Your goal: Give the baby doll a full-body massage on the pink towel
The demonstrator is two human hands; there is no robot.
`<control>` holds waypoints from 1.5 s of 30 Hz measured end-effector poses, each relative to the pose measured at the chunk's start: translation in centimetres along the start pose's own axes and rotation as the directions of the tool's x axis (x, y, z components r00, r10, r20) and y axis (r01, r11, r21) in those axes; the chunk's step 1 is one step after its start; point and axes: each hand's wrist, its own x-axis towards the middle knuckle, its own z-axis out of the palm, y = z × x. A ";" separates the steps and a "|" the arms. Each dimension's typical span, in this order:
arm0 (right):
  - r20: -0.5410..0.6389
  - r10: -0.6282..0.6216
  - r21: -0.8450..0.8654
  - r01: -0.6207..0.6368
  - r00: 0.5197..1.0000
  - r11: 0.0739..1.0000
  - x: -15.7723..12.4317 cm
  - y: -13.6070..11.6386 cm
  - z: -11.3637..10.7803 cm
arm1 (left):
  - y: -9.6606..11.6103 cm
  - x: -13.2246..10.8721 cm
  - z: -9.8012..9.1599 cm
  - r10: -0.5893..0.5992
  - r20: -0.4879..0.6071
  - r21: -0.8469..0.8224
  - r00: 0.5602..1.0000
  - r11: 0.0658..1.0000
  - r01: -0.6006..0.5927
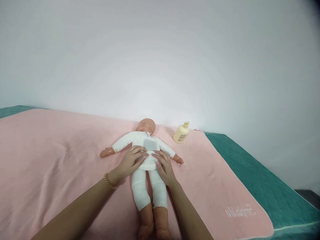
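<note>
A baby doll [150, 165] with a white cloth body lies with its head toward the wall and its arms spread out. A pale grey rectangular panel [150, 144] shows on its upper torso. My left hand [132, 159] rests on the left side of the doll's lower torso, fingers stretched out and apart. On the opposite side, my right hand [165, 165] lies in the same way, fingers spread and pointing inward. Both palms curve around the doll's waist, and neither hand grips anything. A beaded bracelet [110, 181] circles my left wrist.
A cream pump bottle [181, 132] stands beyond the doll's right-hand side. Under everything is a pink blanket [212, 186], wrinkled at the left, with lettering near its corner. A green quilted cover [250, 170] extends past it at the right. The pale wall [160, 60] rises behind.
</note>
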 end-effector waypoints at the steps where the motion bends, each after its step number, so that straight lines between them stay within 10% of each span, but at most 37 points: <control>1: 0.002 0.005 0.001 -0.005 1.000 1.000 0.0 0.0 0.0 | -0.2 0.0 0.1 0.007 0.011 0.016 1.000 1.000 -0.007; 19: 0.008 0.166 0.175 -0.165 0.986 0.971 2.1 -0.3 -0.1 | 1.3 1.5 -1.2 -0.124 0.182 -0.028 0.975 0.991 0.131; 27: -0.123 0.199 0.322 -0.150 0.972 0.935 6.0 0.3 -0.8 | 1.1 4.9 -0.4 -0.183 -0.127 0.051 0.975 0.980 0.191; 34: -0.125 0.140 0.221 -0.110 0.982 0.969 8.6 1.6 0.6 | -0.2 6.8 1.3 -0.167 -0.125 0.285 0.978 0.938 0.197; 45: 0.000 0.117 0.139 -0.116 0.993 0.983 7.9 2.1 1.2 | -1.0 5.0 1.3 -0.216 -0.047 0.185 0.975 0.958 0.221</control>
